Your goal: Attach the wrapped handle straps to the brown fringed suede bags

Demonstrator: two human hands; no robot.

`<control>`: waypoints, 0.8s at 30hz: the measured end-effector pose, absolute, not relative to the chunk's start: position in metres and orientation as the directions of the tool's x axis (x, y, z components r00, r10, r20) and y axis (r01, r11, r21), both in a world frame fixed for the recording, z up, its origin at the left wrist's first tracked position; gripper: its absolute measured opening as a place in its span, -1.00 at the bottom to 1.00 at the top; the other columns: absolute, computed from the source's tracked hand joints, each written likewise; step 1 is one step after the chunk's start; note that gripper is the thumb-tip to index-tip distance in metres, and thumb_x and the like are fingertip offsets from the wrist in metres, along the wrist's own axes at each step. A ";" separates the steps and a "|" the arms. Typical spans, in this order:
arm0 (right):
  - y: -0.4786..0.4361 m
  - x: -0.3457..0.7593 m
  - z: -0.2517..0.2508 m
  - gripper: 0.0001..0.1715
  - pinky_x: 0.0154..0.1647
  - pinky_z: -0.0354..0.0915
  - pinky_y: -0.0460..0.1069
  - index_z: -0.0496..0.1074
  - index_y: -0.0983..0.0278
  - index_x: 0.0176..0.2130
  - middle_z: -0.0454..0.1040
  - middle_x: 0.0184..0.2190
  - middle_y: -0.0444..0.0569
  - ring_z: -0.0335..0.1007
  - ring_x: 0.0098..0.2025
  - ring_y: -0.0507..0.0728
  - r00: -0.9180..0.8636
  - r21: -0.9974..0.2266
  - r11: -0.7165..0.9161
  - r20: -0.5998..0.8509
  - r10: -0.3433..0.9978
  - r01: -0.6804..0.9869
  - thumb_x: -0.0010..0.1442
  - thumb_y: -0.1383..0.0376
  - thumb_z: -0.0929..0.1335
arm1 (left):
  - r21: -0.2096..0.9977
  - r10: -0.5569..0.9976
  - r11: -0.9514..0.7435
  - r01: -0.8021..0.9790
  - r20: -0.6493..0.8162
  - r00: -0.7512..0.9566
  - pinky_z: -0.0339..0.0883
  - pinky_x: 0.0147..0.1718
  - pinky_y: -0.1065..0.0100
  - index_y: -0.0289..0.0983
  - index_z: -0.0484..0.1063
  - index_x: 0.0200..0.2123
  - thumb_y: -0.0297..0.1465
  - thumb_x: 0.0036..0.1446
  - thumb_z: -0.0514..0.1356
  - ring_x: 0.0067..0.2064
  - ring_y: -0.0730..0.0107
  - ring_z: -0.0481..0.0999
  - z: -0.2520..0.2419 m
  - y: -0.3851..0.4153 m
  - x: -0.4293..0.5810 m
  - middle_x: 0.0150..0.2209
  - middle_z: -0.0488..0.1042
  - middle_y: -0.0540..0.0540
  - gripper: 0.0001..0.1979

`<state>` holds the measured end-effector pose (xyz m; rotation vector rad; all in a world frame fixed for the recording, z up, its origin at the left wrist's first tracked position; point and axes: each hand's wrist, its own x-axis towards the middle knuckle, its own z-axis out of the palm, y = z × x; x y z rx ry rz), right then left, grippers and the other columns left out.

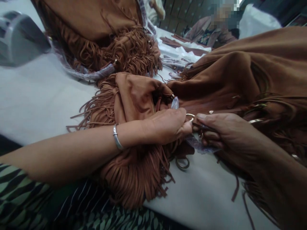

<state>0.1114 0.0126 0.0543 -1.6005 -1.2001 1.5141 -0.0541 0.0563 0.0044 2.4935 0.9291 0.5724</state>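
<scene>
A brown suede fringed bag [134, 92] lies on the table in front of me, its long fringe [136, 179] hanging over the near edge. My left hand [168, 126] is closed at the bag's right side, its fingertips pinching a gold-coloured metal ring [190, 117]. Just to the right, my right hand [227, 131] grips a short brown leather strap [199, 123] beside that ring. Clear plastic wrap [203, 147] hangs below the fingers. A second ring [182, 163] rests on the table under my hands. The fingertips are partly hidden.
Another fringed brown bag [96, 19] with plastic-wrapped handles stands at the back left. More brown suede [227, 76] is heaped at the right. A grey plastic object [24, 41] sits far left on the white table [35, 95]. A person [213, 32] is across the table.
</scene>
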 end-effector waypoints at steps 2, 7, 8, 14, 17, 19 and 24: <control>0.013 0.112 0.055 -0.65 -0.76 0.01 -0.23 0.37 0.37 -0.58 0.06 -0.75 -0.24 -0.06 -0.73 -0.14 -0.108 -0.888 -0.396 -0.429 0.897 0.236 0.12 0.20 0.37 | 0.513 0.670 -0.701 0.496 0.234 0.704 0.12 -0.55 0.35 -0.29 0.25 -0.39 -0.28 0.24 -0.11 -0.46 0.31 0.39 0.005 0.057 -0.055 -0.44 0.41 -0.11 -0.73; 0.016 0.104 0.054 -0.79 -0.82 -0.08 -0.27 0.40 0.39 -0.56 0.16 -0.71 -0.22 -0.09 -0.74 -0.17 -0.040 -0.912 -0.407 -0.408 0.912 0.046 0.04 0.33 0.40 | 0.533 0.668 -0.697 0.479 0.240 0.705 0.10 -0.55 0.35 -0.29 0.26 -0.40 -0.26 0.26 -0.13 -0.49 0.34 0.34 0.007 0.058 -0.055 -0.46 0.39 -0.10 -0.69; 0.017 0.102 0.053 -0.82 -0.82 -0.07 -0.28 0.41 0.40 -0.55 0.19 -0.70 -0.20 -0.07 -0.73 -0.17 -0.022 -0.912 -0.410 -0.410 0.912 0.019 0.02 0.35 0.41 | 0.536 0.674 -0.690 0.486 0.234 0.700 0.09 -0.55 0.35 -0.29 0.26 -0.40 -0.26 0.26 -0.13 -0.49 0.34 0.34 0.007 0.058 -0.055 -0.46 0.39 -0.10 -0.69; 0.023 0.096 0.043 -0.84 -0.80 0.04 -0.29 0.38 0.40 -0.57 0.26 -0.66 -0.16 0.02 -0.72 -0.16 0.121 -0.902 -0.430 -0.432 0.894 -0.045 0.00 0.42 0.38 | 0.474 0.647 -0.731 0.491 0.252 0.720 0.01 -0.57 0.36 -0.28 0.22 -0.45 -0.32 0.26 -0.15 -0.54 0.44 0.22 -0.002 0.060 -0.056 -0.51 0.34 -0.05 -0.70; 0.022 0.098 0.042 -0.78 -0.81 0.02 -0.29 0.35 0.40 -0.60 0.21 -0.68 -0.19 -0.03 -0.73 -0.17 0.075 -0.880 -0.473 -0.474 0.877 -0.035 0.03 0.42 0.38 | 0.504 0.616 -0.742 0.441 0.254 0.746 -0.02 -0.55 0.37 -0.28 0.18 -0.49 -0.33 0.25 -0.15 -0.54 0.48 0.18 -0.003 0.062 -0.058 -0.53 0.29 -0.02 -0.70; 0.019 0.101 0.042 -0.77 -0.82 0.01 -0.30 0.35 0.40 -0.61 0.21 -0.68 -0.19 -0.03 -0.73 -0.17 0.066 -0.870 -0.492 -0.492 0.868 -0.022 0.05 0.44 0.37 | 0.540 0.580 -0.746 0.391 0.237 0.779 -0.04 -0.54 0.38 -0.27 0.15 -0.52 -0.33 0.24 -0.14 -0.55 0.51 0.14 -0.002 0.064 -0.059 -0.55 0.24 0.02 -0.70; 0.019 0.104 0.044 -0.73 -0.83 -0.05 -0.31 0.33 0.41 -0.60 0.23 -0.66 -0.16 -0.06 -0.74 -0.19 0.054 -0.867 -0.493 -0.497 0.866 -0.072 0.11 0.49 0.31 | 0.651 0.501 -0.712 0.264 0.207 0.840 -0.01 -0.49 0.40 -0.27 0.06 -0.56 -0.37 0.22 -0.14 -0.50 0.53 0.11 0.002 0.068 -0.059 -0.57 0.11 0.05 -0.71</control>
